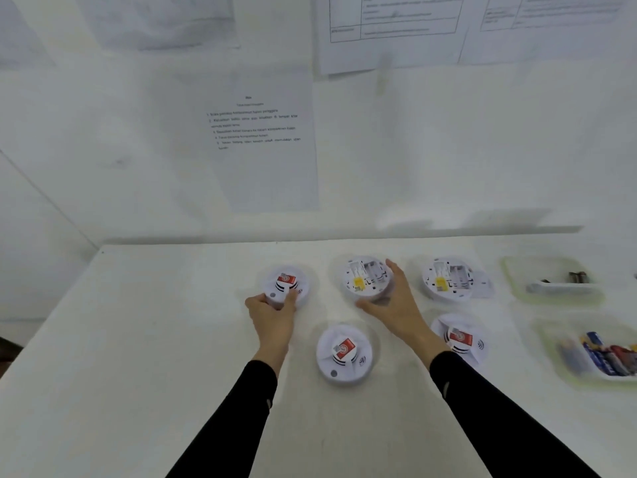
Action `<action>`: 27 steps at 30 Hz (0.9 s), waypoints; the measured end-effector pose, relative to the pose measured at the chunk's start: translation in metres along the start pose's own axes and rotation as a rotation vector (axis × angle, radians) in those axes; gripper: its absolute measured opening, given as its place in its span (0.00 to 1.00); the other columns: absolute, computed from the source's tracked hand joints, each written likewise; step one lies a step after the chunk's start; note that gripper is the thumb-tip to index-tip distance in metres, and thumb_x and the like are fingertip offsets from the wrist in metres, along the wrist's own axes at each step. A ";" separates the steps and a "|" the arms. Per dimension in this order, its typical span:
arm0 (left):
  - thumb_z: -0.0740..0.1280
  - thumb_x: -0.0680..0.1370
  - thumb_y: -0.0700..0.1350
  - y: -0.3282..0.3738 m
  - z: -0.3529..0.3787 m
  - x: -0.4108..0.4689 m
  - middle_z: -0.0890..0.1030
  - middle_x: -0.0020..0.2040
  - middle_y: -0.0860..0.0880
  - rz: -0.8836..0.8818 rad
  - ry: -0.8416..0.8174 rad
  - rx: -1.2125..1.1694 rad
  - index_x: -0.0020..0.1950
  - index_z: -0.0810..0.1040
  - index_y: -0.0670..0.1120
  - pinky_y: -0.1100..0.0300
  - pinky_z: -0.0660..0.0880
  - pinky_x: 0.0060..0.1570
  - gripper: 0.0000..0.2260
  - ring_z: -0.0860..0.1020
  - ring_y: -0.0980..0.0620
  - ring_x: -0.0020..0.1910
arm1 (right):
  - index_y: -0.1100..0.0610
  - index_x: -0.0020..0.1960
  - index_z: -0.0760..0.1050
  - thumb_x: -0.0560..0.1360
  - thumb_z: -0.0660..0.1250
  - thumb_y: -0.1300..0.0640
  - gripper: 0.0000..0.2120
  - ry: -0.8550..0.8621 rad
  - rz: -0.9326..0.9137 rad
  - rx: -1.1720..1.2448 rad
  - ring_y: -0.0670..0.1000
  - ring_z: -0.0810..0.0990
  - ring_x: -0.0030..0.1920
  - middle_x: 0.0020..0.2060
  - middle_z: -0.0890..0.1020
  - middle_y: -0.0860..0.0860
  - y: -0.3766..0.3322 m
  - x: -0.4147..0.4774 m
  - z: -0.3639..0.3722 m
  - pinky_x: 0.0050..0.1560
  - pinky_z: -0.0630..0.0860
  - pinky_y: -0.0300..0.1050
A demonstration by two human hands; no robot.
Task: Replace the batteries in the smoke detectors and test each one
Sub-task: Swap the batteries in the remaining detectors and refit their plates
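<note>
Nearest, untouched: face-up detector (344, 353). Beyond it, left hand (272, 313) curled round near rim of far-left detector (286, 286), pinching its edge. Right hand (393, 301) spread wide, thumb and fingers clasping rim of upturned detector (367, 279), battery bay exposed. Judged light, rigid, smooth plastic, prone to slipping. Best gripped across the rim, clear of bay contacts and yellow tab.
</note>
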State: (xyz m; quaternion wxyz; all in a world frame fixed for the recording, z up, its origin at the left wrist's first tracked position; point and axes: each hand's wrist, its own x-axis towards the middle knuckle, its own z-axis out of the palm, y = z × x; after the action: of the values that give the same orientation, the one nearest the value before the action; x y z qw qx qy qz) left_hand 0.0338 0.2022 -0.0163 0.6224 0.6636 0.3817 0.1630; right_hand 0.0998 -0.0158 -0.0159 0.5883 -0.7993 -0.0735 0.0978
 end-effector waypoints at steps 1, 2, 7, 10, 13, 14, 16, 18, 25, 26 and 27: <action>0.76 0.74 0.46 0.000 0.000 0.002 0.78 0.54 0.36 0.015 -0.004 0.027 0.52 0.64 0.45 0.60 0.75 0.40 0.21 0.81 0.39 0.50 | 0.41 0.73 0.55 0.56 0.82 0.42 0.54 -0.006 0.012 -0.012 0.47 0.67 0.70 0.70 0.66 0.44 0.003 0.002 0.001 0.67 0.71 0.56; 0.76 0.74 0.46 0.000 -0.001 0.003 0.77 0.54 0.37 0.028 -0.010 0.058 0.53 0.64 0.43 0.61 0.74 0.40 0.21 0.80 0.40 0.48 | 0.41 0.74 0.54 0.54 0.82 0.38 0.56 -0.011 0.016 -0.036 0.48 0.65 0.72 0.71 0.66 0.45 0.008 0.006 0.001 0.69 0.69 0.58; 0.77 0.73 0.47 0.002 -0.009 0.001 0.64 0.70 0.39 0.055 -0.112 0.267 0.73 0.57 0.36 0.63 0.65 0.55 0.39 0.68 0.50 0.62 | 0.53 0.78 0.51 0.57 0.80 0.38 0.60 0.040 0.002 -0.258 0.49 0.58 0.74 0.74 0.64 0.48 -0.006 0.012 0.006 0.77 0.48 0.57; 0.76 0.73 0.44 0.002 -0.011 -0.002 0.61 0.71 0.39 0.089 -0.181 0.382 0.76 0.57 0.37 0.63 0.65 0.53 0.39 0.68 0.52 0.54 | 0.56 0.77 0.53 0.60 0.80 0.40 0.57 0.073 -0.004 -0.320 0.51 0.60 0.74 0.73 0.66 0.49 -0.006 0.014 0.008 0.77 0.48 0.54; 0.77 0.72 0.44 0.001 -0.010 -0.001 0.64 0.67 0.37 0.129 -0.124 0.444 0.70 0.64 0.35 0.61 0.67 0.52 0.34 0.67 0.50 0.53 | 0.55 0.75 0.56 0.59 0.80 0.40 0.54 0.100 -0.008 -0.340 0.52 0.66 0.71 0.69 0.70 0.49 -0.004 0.016 0.008 0.75 0.55 0.55; 0.77 0.72 0.44 0.000 -0.008 0.000 0.64 0.67 0.37 0.133 -0.108 0.451 0.69 0.65 0.34 0.58 0.69 0.53 0.33 0.68 0.45 0.58 | 0.54 0.75 0.56 0.58 0.80 0.40 0.54 0.105 -0.005 -0.330 0.53 0.67 0.69 0.68 0.71 0.49 -0.002 0.016 0.007 0.74 0.58 0.56; 0.76 0.73 0.46 -0.002 -0.005 0.000 0.62 0.68 0.37 0.130 -0.092 0.447 0.69 0.64 0.33 0.52 0.72 0.59 0.33 0.70 0.39 0.63 | 0.53 0.73 0.57 0.56 0.81 0.41 0.54 0.099 0.000 -0.304 0.53 0.68 0.67 0.65 0.73 0.49 -0.002 0.015 0.005 0.71 0.63 0.57; 0.77 0.72 0.46 -0.003 -0.005 0.001 0.60 0.69 0.37 0.122 -0.098 0.444 0.70 0.63 0.33 0.51 0.72 0.61 0.35 0.71 0.38 0.63 | 0.53 0.72 0.57 0.57 0.82 0.43 0.52 0.078 0.001 -0.269 0.52 0.67 0.67 0.62 0.72 0.47 -0.003 0.014 0.004 0.71 0.63 0.58; 0.75 0.73 0.39 0.016 0.002 -0.014 0.63 0.67 0.43 0.314 0.002 0.336 0.66 0.69 0.41 0.59 0.69 0.55 0.25 0.70 0.44 0.63 | 0.48 0.68 0.56 0.60 0.83 0.57 0.47 -0.005 -0.068 -0.058 0.41 0.73 0.61 0.60 0.71 0.41 -0.026 0.001 -0.014 0.57 0.74 0.35; 0.73 0.74 0.38 0.024 0.009 -0.022 0.64 0.65 0.46 0.377 -0.014 0.272 0.63 0.70 0.45 0.64 0.70 0.52 0.20 0.71 0.46 0.61 | 0.48 0.68 0.56 0.60 0.82 0.59 0.47 -0.010 -0.098 -0.048 0.38 0.72 0.60 0.59 0.70 0.39 -0.032 -0.004 -0.021 0.54 0.73 0.31; 0.71 0.76 0.39 0.033 0.015 -0.029 0.65 0.63 0.48 0.411 -0.051 0.205 0.61 0.71 0.47 0.68 0.70 0.49 0.16 0.73 0.48 0.58 | 0.48 0.68 0.57 0.61 0.82 0.60 0.46 -0.014 -0.125 -0.049 0.35 0.72 0.59 0.59 0.70 0.37 -0.038 -0.007 -0.026 0.52 0.73 0.30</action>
State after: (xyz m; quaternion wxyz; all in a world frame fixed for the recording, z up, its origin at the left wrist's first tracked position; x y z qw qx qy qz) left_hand 0.0352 0.1730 0.0200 0.5148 0.7911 0.2374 0.2299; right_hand 0.0990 -0.0299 0.0284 0.5732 -0.8065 -0.1299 0.0646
